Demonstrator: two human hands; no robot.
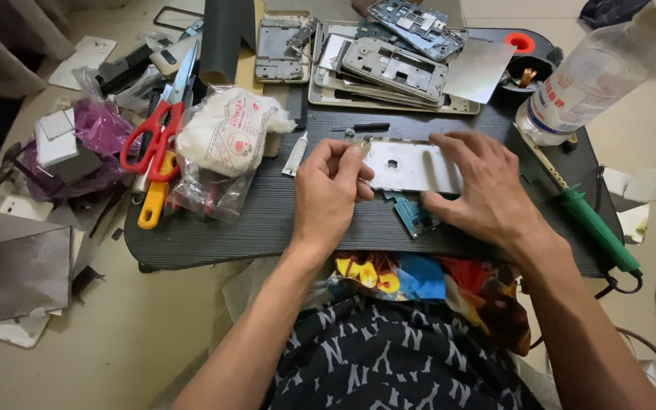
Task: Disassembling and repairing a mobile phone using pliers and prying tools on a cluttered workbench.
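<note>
Both hands on a flat silver metal phone back plate with a round hole [408, 165], lying on the dark ribbed lap tray [267, 220].

Right hand [480, 190] lies spread, fingers flat, pinning the plate's right end; left hand [332, 186] is pinched shut on its left edge, thumb against fingertips, likely to steady it. A small blue circuit board [415, 214] sits just beneath. Green-handled soldering iron [594, 224] rests at the right edge, red-handled scissors [157, 137] well apart on the left.
</note>
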